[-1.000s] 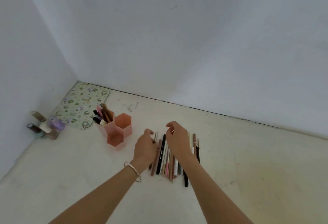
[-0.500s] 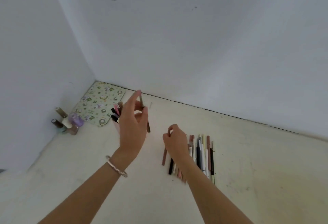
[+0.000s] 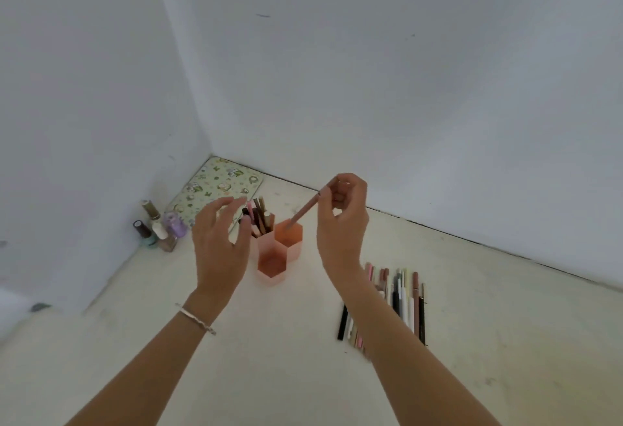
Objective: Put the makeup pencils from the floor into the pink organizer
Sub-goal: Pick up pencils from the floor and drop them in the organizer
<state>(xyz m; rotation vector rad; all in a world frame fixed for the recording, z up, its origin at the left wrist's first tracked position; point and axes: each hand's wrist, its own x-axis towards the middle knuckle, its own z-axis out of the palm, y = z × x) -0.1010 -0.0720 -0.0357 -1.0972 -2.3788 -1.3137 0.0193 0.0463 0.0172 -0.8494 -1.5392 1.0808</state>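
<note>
The pink organizer [image 3: 272, 268] of three hexagonal cups stands on the floor. Its back-left cup holds several pencils [image 3: 259, 219]. My right hand [image 3: 343, 223] pinches a pink pencil [image 3: 304, 213], tilted, with its lower tip inside the rim of the back-right cup. My left hand [image 3: 220, 240] hovers open just left of the organizer, fingers spread, holding nothing. A row of several makeup pencils [image 3: 401, 300] lies on the floor to the right, partly hidden behind my right forearm.
Several nail polish bottles [image 3: 158, 228] stand against the left wall. A floral patterned pouch [image 3: 215, 189] lies in the corner. White walls close in on the left and behind.
My left hand let go of its pencil and is now open. My right hand rose from the floor row with a pink pencil and brought it over the organizer.
</note>
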